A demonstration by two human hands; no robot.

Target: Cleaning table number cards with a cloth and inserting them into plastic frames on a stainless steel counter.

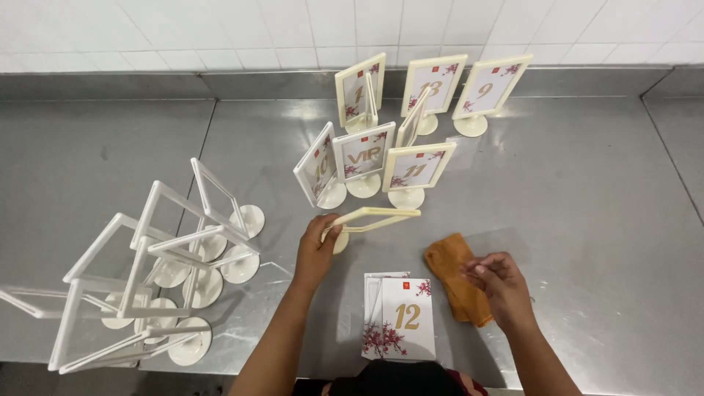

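Your left hand [317, 253] grips a cream sign frame [374, 218] at its lower corner, fingers closed around the edge. The frame is empty and tilted nearly flat, seen edge-on, its round foot tucked by your thumb, just above the table [587, 220]. Your right hand [500, 284] rests loosely curled, fingertips pinched at the near edge of an orange cloth [453, 275]; can't tell if it really grips the cloth or only touches it. The cloth lies folded on the table between your two hands, closer to the right one.

Just below and between your hands: a small stack of white cards [400, 317], rectangular, with a gold numeral and red blossom sprigs at the corners, lying flat and slightly fanned.

Past your left hand, away from you: filled frames [407, 110] standing upright on round feet, seven or so in two loose rows. Same cream borders, white inserts with gold characters and red blossom print. The nearest one sits just beyond the frame you hold, almost touching its top edge. Some are turned side-on, so their faces don't show.

Far to the left of your left hand: a cluster of empty white frames [154, 271], round bases, leaning and interlocked, some tipped over. Well apart from the filled ones.

Steel table throughout, white tiled wall [220, 37] behind.
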